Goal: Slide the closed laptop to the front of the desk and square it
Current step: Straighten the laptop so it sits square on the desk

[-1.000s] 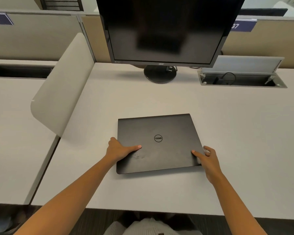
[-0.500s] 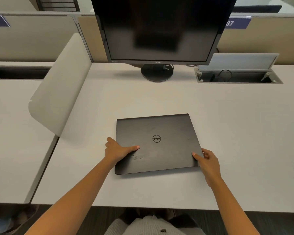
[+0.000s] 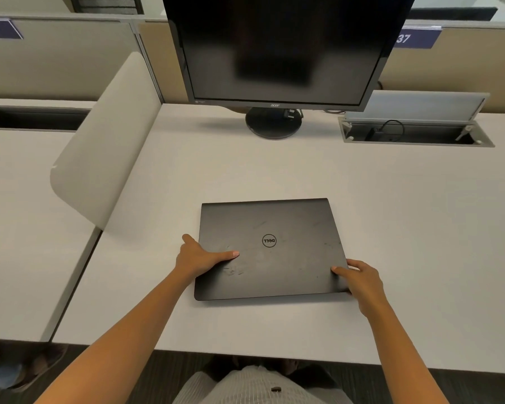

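Observation:
A closed black laptop [image 3: 286, 228] with a round logo lies flat on the pale desk [image 3: 405, 228], a hand's width back from the front edge. Its edges run almost parallel to the desk front, turned slightly. My left hand [image 3: 200, 256] grips its left side, thumb on the lid and fingers along the edge. At the near right corner my right hand [image 3: 359, 279] holds the laptop, thumb on top and fingers wrapped around the side.
A dark monitor [image 3: 280, 51] on a round stand [image 3: 273, 123] stands at the back. An open cable hatch [image 3: 414, 132] lies at the back right. A rounded divider panel [image 3: 102, 150] rises along the left edge, with a neighbouring desk [image 3: 18, 228] beyond it.
Both hands keep the same hold on the laptop. The laptop has barely shifted on the desk, its left side a touch closer to the front.

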The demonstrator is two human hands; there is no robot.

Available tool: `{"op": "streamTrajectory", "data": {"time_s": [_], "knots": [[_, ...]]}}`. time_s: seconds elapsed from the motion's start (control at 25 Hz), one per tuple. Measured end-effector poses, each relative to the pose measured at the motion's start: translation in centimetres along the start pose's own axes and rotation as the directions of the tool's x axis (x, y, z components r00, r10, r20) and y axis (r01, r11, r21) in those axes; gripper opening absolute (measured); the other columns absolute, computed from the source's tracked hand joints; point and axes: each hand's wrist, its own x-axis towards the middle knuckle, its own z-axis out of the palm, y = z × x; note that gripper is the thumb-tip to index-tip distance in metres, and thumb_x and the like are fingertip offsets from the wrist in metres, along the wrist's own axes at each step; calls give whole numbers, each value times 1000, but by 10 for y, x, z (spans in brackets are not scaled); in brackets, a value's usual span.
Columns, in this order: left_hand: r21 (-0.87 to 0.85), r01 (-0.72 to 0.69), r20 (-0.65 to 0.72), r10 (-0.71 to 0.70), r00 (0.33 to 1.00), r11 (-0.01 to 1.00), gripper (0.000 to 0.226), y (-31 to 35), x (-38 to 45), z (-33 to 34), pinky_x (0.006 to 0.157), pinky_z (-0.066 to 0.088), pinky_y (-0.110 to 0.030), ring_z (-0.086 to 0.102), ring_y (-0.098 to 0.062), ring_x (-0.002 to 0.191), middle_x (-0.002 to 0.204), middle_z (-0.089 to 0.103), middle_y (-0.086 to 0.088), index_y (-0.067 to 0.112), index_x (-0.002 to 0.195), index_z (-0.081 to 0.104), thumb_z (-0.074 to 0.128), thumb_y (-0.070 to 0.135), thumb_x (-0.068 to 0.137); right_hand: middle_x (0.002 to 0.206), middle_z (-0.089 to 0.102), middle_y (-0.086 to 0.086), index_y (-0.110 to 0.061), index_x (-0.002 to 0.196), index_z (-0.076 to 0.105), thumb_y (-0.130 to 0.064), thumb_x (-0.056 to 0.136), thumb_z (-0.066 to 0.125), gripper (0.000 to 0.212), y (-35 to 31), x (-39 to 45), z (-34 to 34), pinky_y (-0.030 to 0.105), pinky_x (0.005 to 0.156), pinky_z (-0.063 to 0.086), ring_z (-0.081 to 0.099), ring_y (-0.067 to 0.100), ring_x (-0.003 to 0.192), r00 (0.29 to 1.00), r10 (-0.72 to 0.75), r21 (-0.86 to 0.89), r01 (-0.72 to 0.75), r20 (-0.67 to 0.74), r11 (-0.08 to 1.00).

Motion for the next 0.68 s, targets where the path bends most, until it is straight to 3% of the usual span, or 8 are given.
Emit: {"op": "streamTrajectory", "data": {"time_s": [0.12,0.32,0.52,0.68], "knots": [[23,-6,-2,6,1000,1000,110,1,0,0,96,50,-44,53,-33,125,133,52,-10,12,118,28,93,65,46,122,66,10,-13,126,66,-23,90,70,37,-7,-2,-11,37,87,45,57,28,105,998,-35,-133,40,46,990],[15,-20,2,20,1000,1000,112,-3,2,1,89,50,-42,55,-31,120,127,54,-7,13,117,31,92,70,41,132,65,10,-13,130,64,-31,98,57,37,-14,-2,-21,38,100,43,58,29,122,984,-176,-327,179,39,928],[0,-207,-181,203,962,978,103,-14,3,6,81,53,-41,53,-23,101,99,51,4,17,99,42,88,77,29,142,52,9,-15,140,51,-35,92,68,55,-18,17,0,35,103,41,51,28,130,941,-326,-238,338,91,910],[-186,-362,-227,319,920,914,94,-29,5,12,91,53,-37,54,-20,106,115,48,3,23,114,42,99,52,46,148,46,1,-18,148,39,-31,89,73,69,-23,35,14,29,104,41,49,16,128,905,-377,-118,404,200,907]]}}
